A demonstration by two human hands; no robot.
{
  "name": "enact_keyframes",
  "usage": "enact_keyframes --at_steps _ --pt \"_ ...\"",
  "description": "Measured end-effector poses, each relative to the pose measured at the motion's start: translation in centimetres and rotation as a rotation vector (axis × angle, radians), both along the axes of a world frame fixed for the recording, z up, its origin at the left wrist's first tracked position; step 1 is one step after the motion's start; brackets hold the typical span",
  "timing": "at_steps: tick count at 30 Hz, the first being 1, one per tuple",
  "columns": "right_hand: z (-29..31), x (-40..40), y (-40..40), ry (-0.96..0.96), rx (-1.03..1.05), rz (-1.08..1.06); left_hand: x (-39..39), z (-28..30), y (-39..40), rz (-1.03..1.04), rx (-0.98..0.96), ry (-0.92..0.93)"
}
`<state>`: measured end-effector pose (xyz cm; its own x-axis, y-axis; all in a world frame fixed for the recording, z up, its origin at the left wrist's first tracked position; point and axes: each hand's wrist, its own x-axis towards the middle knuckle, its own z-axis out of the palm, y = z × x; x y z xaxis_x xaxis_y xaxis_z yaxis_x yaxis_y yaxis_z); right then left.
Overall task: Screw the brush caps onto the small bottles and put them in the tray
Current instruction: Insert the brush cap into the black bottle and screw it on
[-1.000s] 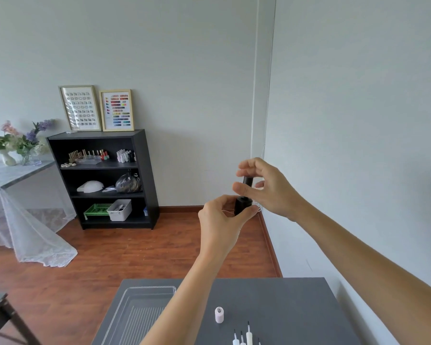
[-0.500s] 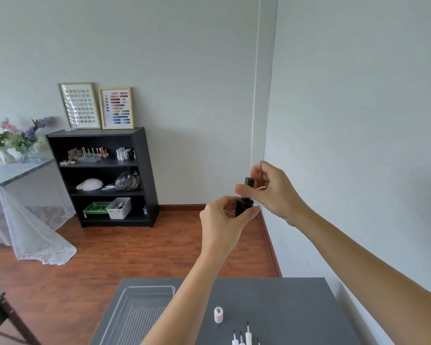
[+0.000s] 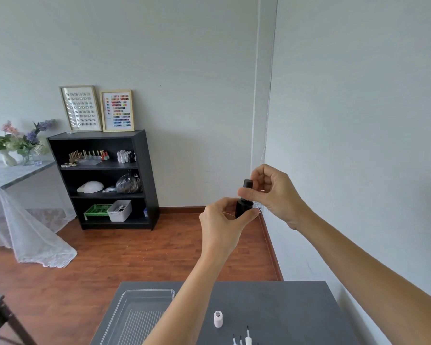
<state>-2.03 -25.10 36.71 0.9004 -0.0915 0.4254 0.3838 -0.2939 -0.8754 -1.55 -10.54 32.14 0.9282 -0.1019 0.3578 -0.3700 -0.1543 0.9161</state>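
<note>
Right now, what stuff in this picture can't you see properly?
All from the head view:
- The black bottle: the left hand wraps its lower part, so its base is hidden.
- Where the black cap meets the bottle: the right hand thumb covers the joint.
- The brush caps on the table: cut off by the bottom edge.
- The clear tray: the left forearm and the bottom edge hide part.
- Shelf bottles: too small to tell apart.

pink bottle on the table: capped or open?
Open. The pink bottle stands upright on the grey table with its bare neck showing and no cap on it; loose brush caps stand beside it.
</note>
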Motion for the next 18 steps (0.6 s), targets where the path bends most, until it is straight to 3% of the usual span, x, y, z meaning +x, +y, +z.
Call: enact_keyframes --at_steps 6,13,18 --pt "-0.53 -0.3 -0.59 0.075 0.032 0.224 0.13 -0.44 0.15 0.002 0.008 0.025" --pt "-0.74 0.01 -0.06 -0.012 0.025 0.031 0.27 -0.79 -0.32 0.004 0.026 0.01" --pt "-0.85 -0.3 -0.51 0.039 0.092 0.211 0.61 -1.02 -0.19 -0.005 0.03 0.009"
